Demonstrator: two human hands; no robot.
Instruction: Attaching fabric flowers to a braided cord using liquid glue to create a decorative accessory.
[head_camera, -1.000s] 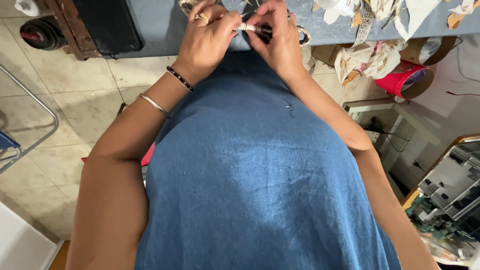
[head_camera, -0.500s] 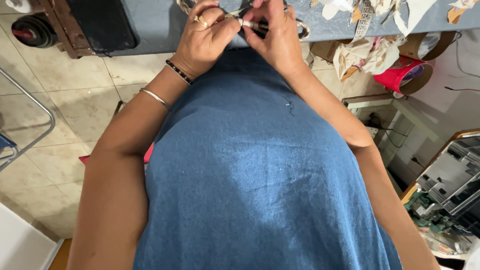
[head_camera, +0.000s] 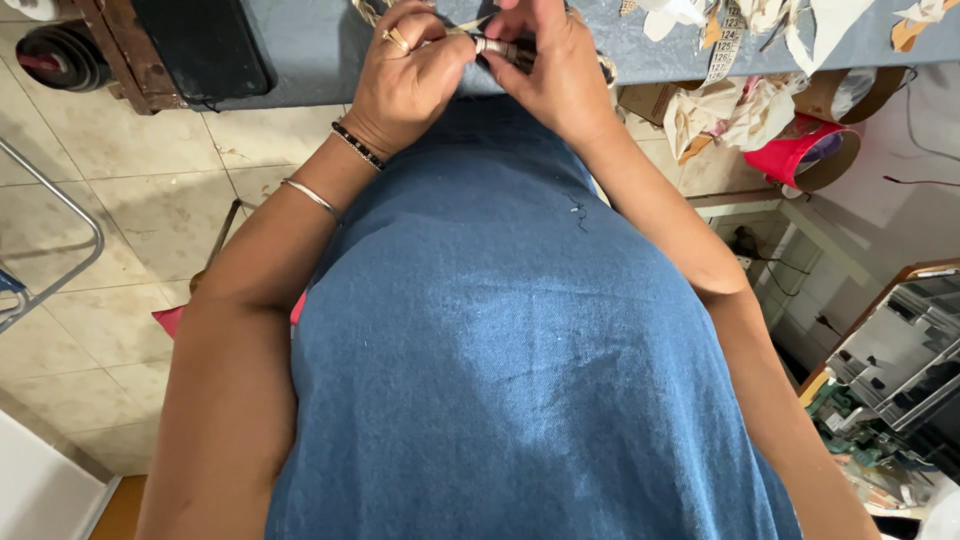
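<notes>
My left hand, with a ring, a bead bracelet and a thin bangle, pinches one end of a small pale rolled piece at the near edge of the blue-grey table. My right hand grips the same piece from the other side, fingers curled over it. What the piece is made of is too small to tell; a thin strip runs off it up to the frame's top edge. My blue denim top fills the middle of the view.
Fabric scraps and a measuring tape lie on the table at the right. A red bin with cloth sits below. A dark box stands at the left, a metal frame over tiled floor, a machine at the right.
Both hands have shifted slightly toward the top of the view, still pinching the small piece between them; the fingers have turned a little around it.
</notes>
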